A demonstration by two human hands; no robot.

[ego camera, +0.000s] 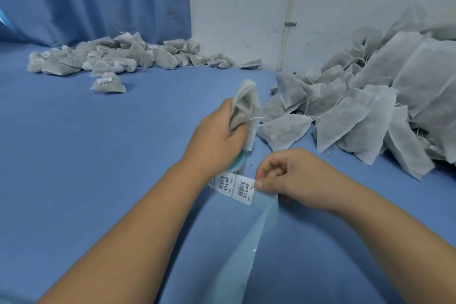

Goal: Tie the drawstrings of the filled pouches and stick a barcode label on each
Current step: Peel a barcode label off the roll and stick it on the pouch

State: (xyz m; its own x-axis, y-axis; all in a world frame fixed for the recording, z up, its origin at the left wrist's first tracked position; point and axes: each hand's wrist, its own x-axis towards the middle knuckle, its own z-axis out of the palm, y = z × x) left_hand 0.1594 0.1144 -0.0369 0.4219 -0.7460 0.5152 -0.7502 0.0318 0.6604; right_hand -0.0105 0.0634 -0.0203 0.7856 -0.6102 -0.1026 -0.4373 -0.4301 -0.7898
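Note:
My left hand grips a filled grey-white pouch, held upright above the blue surface, its drawstring showing at the right side. My right hand pinches the edge of a white barcode label at the end of a label strip. A second label lies beside it on the strip. The roll of labels is mostly hidden under my left wrist. A translucent blue backing strip trails from the labels toward me.
A big pile of untied pouches lies at the right against the white wall. A pile of tied, labelled pouches sits at the back left by the blue curtain, one labelled pouch apart in front. The blue table surface spreads between.

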